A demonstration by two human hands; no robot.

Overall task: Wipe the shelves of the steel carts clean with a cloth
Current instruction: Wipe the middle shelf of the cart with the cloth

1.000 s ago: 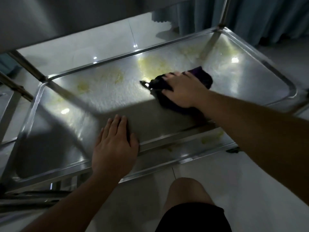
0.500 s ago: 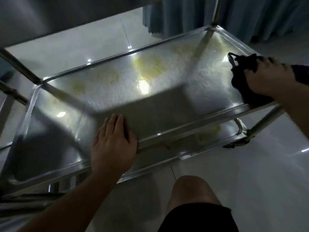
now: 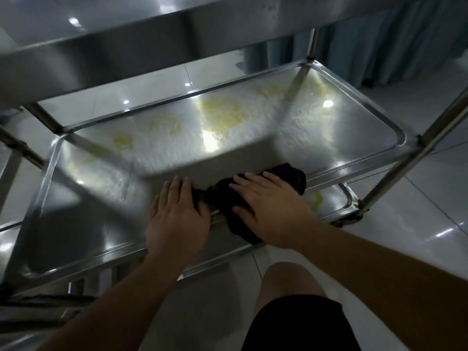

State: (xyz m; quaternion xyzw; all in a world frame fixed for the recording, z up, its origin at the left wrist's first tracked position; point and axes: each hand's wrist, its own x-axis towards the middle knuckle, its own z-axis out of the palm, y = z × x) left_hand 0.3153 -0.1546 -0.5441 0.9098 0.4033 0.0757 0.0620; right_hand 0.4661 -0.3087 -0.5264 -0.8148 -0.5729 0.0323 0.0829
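Both arms reach forward: left hand (image 3: 177, 219) lies flat, fingers straight and together; right hand (image 3: 268, 211) presses down flat, fingers slightly spread.

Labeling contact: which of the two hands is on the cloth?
The right hand: it presses flat on the dark cloth. The left hand rests on the shelf's front rim.

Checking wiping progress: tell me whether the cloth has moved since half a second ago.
Yes. The cloth, under the right hand, went from the shelf's right end to the near rim, now beside the left hand.
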